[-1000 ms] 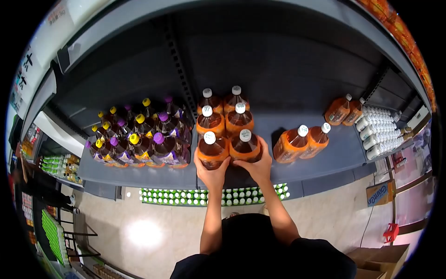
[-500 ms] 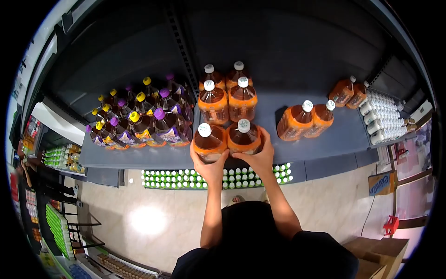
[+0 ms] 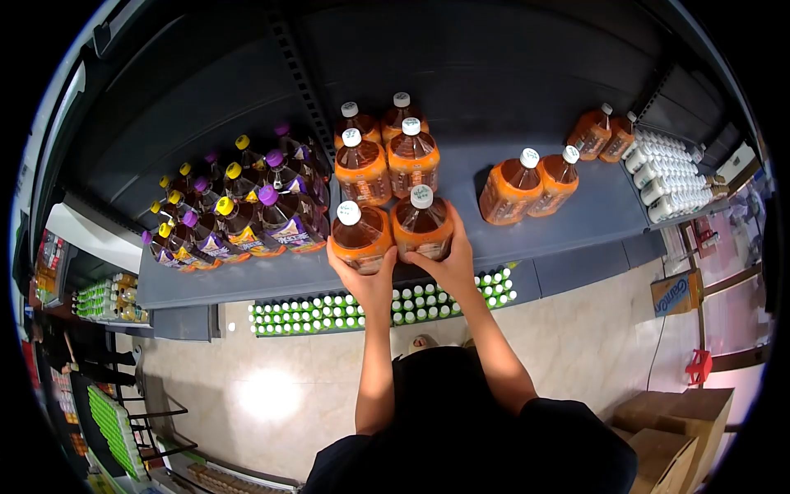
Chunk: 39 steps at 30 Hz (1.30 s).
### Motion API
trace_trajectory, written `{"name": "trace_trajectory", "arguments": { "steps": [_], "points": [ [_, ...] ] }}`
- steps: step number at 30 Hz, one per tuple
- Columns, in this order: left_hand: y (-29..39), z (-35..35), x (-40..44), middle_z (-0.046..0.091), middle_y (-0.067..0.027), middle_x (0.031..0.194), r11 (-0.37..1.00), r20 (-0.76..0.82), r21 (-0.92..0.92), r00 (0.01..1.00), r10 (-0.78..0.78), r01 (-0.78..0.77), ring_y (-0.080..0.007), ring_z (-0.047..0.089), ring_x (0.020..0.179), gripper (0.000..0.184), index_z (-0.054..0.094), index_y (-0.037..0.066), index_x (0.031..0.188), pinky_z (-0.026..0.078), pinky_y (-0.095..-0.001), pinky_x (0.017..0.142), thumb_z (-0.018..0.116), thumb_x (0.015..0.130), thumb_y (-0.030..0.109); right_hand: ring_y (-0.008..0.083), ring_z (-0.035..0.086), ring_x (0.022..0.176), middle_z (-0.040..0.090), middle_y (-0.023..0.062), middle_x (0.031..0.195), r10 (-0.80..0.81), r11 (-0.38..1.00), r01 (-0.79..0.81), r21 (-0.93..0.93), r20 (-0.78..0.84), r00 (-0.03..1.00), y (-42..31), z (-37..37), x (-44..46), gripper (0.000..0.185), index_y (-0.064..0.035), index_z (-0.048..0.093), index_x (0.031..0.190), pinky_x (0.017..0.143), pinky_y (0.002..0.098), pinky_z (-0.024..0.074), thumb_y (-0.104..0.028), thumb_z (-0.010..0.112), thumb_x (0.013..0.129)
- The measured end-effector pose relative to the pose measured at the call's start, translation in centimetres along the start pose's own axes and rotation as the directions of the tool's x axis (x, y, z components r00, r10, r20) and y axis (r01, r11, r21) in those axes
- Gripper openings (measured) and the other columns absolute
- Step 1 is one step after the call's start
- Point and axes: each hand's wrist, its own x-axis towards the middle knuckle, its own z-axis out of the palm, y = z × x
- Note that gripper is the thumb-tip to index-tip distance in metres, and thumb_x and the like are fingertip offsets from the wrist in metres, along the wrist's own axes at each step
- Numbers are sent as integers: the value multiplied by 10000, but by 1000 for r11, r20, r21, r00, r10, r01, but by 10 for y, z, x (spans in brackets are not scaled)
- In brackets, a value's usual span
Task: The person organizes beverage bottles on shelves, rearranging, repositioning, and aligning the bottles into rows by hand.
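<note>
From here: left hand (image 3: pixel 367 284) grips one orange bottle (image 3: pixel 360 235), right hand (image 3: pixel 450 260) a second bottle (image 3: pixel 421 226). Since a second ago they're drawn out, off the back bottles (image 3: pixel 413 167) beyond both hands.

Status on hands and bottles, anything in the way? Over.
Left hand gripping left front orange bottle. Right hand gripping right front orange bottle. White caps on. Four similar bottles behind, limiting rearward room.

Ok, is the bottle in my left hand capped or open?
Capped: a white cap sits on top of the orange-labelled bottle held in your left hand.
</note>
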Motion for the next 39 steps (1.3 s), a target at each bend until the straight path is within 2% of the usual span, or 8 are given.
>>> {"name": "trace_trajectory", "arguments": {
  "steps": [8,16,19,25,28,35,37,39],
  "points": [
    [-2,-15,-12,353,-192,1587,925,-116,268,944,309,-270,-352,305,1514,847,227,-19,1577,188,-497,1262,753,931,138,348,444,1447,437,238,1539,-62,998,62,3,19,998,1,-6,-8,1091,41,265,1589,1171,450,392,-236,926,767],
    [22,-14,-10,415,-232,1488,853,-227,166,822,522,-495,-378,412,1395,564,353,-21,1435,289,-544,1201,642,984,155,307,486,1422,521,224,1483,-73,985,88,146,-108,992,3,-27,-2,825,0,339,1564,1169,436,379,-110,805,891],
    [45,5,-17,428,-225,1492,770,-149,121,756,638,-626,-335,441,1384,522,346,1,1451,330,-474,1176,584,1014,154,290,505,1397,529,206,1465,-81,963,122,242,-172,982,-5,-40,0,753,-3,358,1554,1160,422,391,-46,753,915],
    [77,58,-53,532,-226,1316,784,20,-208,799,601,-585,-348,540,1234,479,441,-1,1345,422,-471,1101,661,934,107,209,631,1139,641,148,1216,-162,884,327,335,-437,885,-12,-82,10,414,28,507,1381,1059,354,486,4,617,983],
    [75,91,-70,594,-222,1283,817,57,-306,848,527,-488,-355,599,1144,486,512,-2,1307,494,-459,1023,713,865,19,216,646,1067,660,154,1152,-247,918,383,106,-603,759,-8,-118,27,335,64,540,1327,994,366,525,-91,564,1031],
    [63,154,-73,562,-218,1371,932,207,-174,913,352,-319,-338,569,1210,578,505,-21,1362,479,-413,991,771,854,54,211,579,1216,614,144,1288,-156,958,275,86,-649,745,19,-195,50,376,36,541,1362,1058,372,469,-105,615,1022],
    [55,165,-69,457,-206,1511,961,337,-91,900,275,-260,-311,517,1349,777,385,22,1514,445,-430,1074,801,860,66,229,543,1296,584,141,1361,-112,968,225,108,-617,779,31,-207,58,423,15,538,1386,1106,385,433,-121,660,1004],
    [51,179,-67,410,-225,1581,982,389,-18,904,179,-186,-327,495,1391,872,336,30,1564,446,-437,1077,826,844,75,281,451,1417,473,143,1503,-10,983,107,149,-540,841,47,-216,63,669,-7,454,1477,1205,444,294,-194,784,927]
  ]
}}
